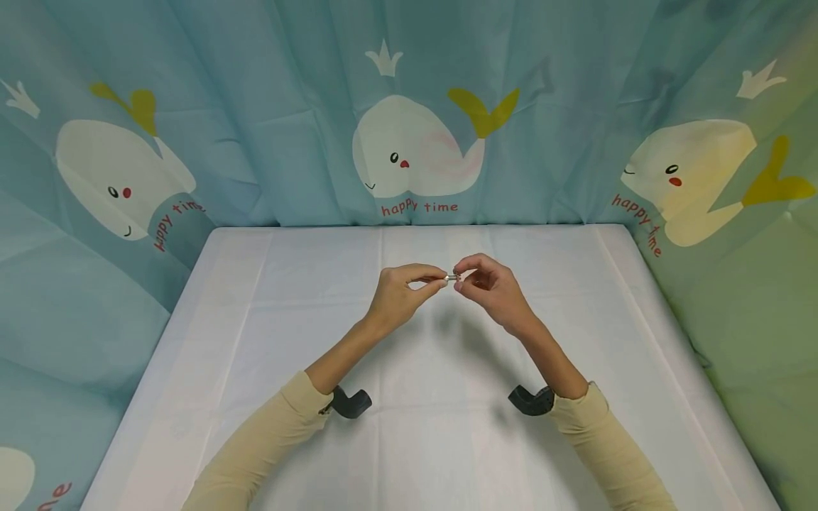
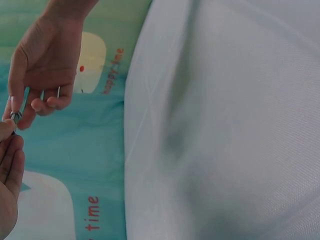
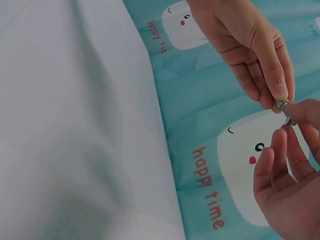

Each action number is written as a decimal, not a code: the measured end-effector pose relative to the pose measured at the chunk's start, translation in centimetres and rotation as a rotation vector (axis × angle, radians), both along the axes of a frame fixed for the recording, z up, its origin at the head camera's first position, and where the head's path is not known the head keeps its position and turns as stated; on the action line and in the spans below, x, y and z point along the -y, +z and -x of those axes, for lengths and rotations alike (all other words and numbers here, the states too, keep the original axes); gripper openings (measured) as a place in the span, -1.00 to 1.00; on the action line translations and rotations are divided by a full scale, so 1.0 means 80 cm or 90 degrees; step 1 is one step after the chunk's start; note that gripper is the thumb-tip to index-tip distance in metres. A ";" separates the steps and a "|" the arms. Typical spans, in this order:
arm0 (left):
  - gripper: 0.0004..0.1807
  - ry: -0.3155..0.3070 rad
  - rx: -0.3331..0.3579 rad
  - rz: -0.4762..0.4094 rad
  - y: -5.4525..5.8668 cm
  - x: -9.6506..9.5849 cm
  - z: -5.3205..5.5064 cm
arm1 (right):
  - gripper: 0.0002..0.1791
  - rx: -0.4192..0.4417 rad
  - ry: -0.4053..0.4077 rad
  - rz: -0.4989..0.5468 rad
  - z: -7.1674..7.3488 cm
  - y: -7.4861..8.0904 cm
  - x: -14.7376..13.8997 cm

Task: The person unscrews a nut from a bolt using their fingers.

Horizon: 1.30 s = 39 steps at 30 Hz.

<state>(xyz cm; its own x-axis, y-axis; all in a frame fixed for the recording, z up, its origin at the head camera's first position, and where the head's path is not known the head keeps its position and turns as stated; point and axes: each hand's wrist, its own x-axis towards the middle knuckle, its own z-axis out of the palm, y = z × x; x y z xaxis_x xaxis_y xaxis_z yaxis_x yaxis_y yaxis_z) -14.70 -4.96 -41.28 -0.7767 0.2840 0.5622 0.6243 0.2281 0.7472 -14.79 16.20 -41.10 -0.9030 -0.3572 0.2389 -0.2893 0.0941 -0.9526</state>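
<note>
Creased beige fabric sleeves cross the near part of the white cloth-covered table, matte black bent pieces beside them. Above the table's far part, left hand and right hand pinch opposite ends of a shiny metal piece (slim-shafted, thicker at both ends). Beyond the table hangs a softly folded blue-green curtain with rounded whales.

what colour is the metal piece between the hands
The metal piece is silver, clearest in the right wrist view.

Blue whale-print curtain behind white-covered table.
</note>
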 end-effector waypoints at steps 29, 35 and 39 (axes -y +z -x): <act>-0.90 0.003 0.002 0.006 0.001 -0.001 -0.001 | -0.72 0.002 -0.015 -0.005 0.000 0.001 0.001; -0.90 0.002 0.001 0.003 0.001 -0.001 -0.001 | -0.79 0.026 -0.035 -0.019 0.001 -0.001 0.000; -0.91 0.003 0.003 -0.001 0.000 -0.001 -0.001 | -0.83 0.024 -0.032 -0.019 0.001 0.000 0.001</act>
